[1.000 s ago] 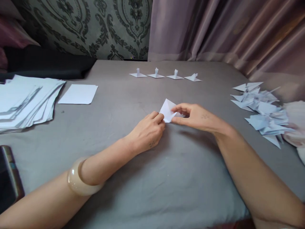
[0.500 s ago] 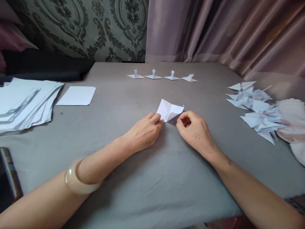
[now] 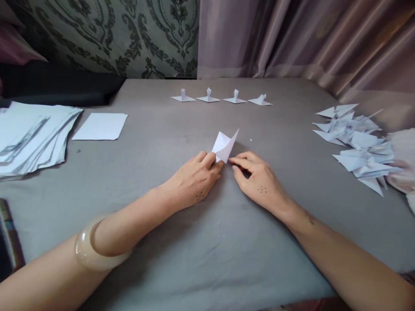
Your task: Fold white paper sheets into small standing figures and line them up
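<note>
A small white folded sheet of paper (image 3: 223, 147) lies on the grey cloth in front of me. Its right flap stands up to a sharp point and slants over a creased left part. My left hand (image 3: 199, 177) grips the sheet's lower left edge, thumb and fingers closed on it; some fingertips are hidden. Just to the right, my right hand (image 3: 254, 172) rests low with thumb and index finger apart. Its index fingertip is at the sheet's lower right corner; whether it touches, I cannot tell.
Several folded paper pieces (image 3: 208, 96) stand in a row at the back. A heap of pointed folded papers (image 3: 359, 142) lies at right. At left are a stack of white sheets (image 3: 39, 134), a smaller pile of squares (image 3: 100, 126) and a dark folded cloth (image 3: 61, 86).
The right flap of the paper has swung upward and toward the left. My right hand has shifted left toward the sheet, its pinched fingers now apart. My left hand keeps its hold.
</note>
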The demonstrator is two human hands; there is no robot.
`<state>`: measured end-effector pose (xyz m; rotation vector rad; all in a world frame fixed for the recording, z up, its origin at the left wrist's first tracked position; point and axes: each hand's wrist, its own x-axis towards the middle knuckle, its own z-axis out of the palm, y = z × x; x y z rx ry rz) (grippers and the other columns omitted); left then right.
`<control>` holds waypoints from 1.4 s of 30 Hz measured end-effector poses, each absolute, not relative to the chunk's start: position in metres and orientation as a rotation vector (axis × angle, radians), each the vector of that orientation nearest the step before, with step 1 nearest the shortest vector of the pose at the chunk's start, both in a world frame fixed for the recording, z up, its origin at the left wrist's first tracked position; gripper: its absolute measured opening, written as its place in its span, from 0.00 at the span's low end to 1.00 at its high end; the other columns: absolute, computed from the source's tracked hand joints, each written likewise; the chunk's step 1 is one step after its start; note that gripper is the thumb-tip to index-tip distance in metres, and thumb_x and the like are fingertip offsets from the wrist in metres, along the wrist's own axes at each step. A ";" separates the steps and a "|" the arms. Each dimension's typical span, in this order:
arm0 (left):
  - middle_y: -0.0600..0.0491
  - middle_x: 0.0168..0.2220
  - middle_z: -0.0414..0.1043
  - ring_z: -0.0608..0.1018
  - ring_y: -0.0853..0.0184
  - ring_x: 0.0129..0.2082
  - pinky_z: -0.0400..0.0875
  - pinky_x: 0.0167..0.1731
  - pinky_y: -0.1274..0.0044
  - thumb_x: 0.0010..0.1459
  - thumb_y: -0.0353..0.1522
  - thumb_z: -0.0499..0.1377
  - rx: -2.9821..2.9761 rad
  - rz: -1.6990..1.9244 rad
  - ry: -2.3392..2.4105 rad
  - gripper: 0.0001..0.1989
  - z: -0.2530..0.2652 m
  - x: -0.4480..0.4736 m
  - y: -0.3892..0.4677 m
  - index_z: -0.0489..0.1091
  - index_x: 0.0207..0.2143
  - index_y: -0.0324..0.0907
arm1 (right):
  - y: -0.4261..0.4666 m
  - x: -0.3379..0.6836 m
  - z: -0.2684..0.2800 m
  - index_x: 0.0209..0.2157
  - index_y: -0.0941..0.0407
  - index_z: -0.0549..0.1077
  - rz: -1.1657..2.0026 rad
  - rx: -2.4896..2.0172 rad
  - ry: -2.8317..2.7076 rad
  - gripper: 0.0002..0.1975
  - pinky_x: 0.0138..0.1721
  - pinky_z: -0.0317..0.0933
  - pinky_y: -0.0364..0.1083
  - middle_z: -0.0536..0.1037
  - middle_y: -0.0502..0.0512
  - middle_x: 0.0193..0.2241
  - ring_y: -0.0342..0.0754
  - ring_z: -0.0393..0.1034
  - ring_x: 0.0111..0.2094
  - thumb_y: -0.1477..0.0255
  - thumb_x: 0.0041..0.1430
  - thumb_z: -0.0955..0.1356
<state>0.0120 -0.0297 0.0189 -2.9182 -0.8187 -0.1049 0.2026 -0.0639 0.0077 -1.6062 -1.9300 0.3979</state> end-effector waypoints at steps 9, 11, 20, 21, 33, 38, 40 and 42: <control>0.40 0.48 0.65 0.67 0.56 0.48 0.66 0.45 0.66 0.69 0.36 0.41 -2.970 -0.010 -1.141 0.22 0.023 0.014 -0.043 0.58 0.59 0.35 | -0.074 0.198 0.011 0.52 0.59 0.73 0.136 -1.584 -2.239 0.18 0.46 0.63 0.50 0.73 0.59 0.45 0.52 0.66 0.44 0.72 0.64 0.60; 0.40 0.47 0.66 0.68 0.56 0.46 0.67 0.44 0.65 0.69 0.36 0.41 -2.955 0.015 -1.157 0.22 0.024 0.015 -0.046 0.58 0.59 0.35 | -0.077 0.195 0.013 0.54 0.60 0.71 0.059 -1.614 -2.305 0.20 0.45 0.62 0.51 0.73 0.60 0.46 0.53 0.66 0.43 0.72 0.65 0.59; 0.44 0.41 0.72 0.73 0.59 0.41 0.68 0.43 0.69 0.66 0.35 0.48 -3.154 -0.157 -1.217 0.16 0.041 0.004 -0.044 0.72 0.42 0.36 | -0.075 0.189 0.019 0.49 0.63 0.72 -0.215 -1.598 -2.534 0.17 0.38 0.57 0.50 0.73 0.60 0.39 0.53 0.64 0.38 0.74 0.64 0.58; 0.47 0.37 0.74 0.75 0.61 0.37 0.68 0.39 0.72 0.65 0.36 0.49 -3.199 -0.255 -1.351 0.15 0.043 0.001 -0.039 0.73 0.39 0.39 | -0.074 0.189 0.020 0.48 0.64 0.73 -0.237 -1.581 -2.558 0.17 0.37 0.57 0.50 0.73 0.60 0.38 0.52 0.64 0.37 0.75 0.63 0.58; 0.55 0.21 0.68 0.65 0.72 0.20 0.56 0.19 0.80 0.52 0.49 0.59 -2.926 -0.962 -2.562 0.21 0.030 0.001 -0.015 0.76 0.31 0.40 | -0.070 0.191 0.021 0.46 0.63 0.73 -0.248 -1.555 -2.575 0.16 0.37 0.56 0.50 0.74 0.59 0.39 0.51 0.65 0.37 0.74 0.65 0.58; 0.55 0.20 0.67 0.64 0.72 0.19 0.56 0.19 0.79 0.51 0.48 0.60 -2.885 -0.989 -2.558 0.20 0.033 0.006 -0.017 0.76 0.28 0.39 | -0.070 0.190 0.021 0.42 0.62 0.73 -0.218 -1.541 -2.569 0.14 0.36 0.56 0.50 0.74 0.61 0.38 0.51 0.66 0.37 0.75 0.64 0.58; 0.55 0.20 0.68 0.65 0.71 0.20 0.56 0.20 0.79 0.51 0.45 0.60 -2.880 -0.968 -2.549 0.18 0.032 0.007 -0.018 0.76 0.27 0.39 | -0.070 0.190 0.021 0.41 0.61 0.73 -0.210 -1.541 -2.550 0.13 0.36 0.56 0.50 0.74 0.61 0.38 0.51 0.66 0.37 0.75 0.64 0.59; 0.55 0.20 0.69 0.67 0.71 0.21 0.57 0.21 0.79 0.52 0.43 0.59 -2.876 -0.938 -2.555 0.16 0.030 0.007 -0.018 0.75 0.27 0.39 | -0.070 0.189 0.019 0.41 0.61 0.73 -0.197 -1.558 -2.510 0.13 0.36 0.57 0.50 0.74 0.60 0.38 0.51 0.66 0.37 0.73 0.64 0.59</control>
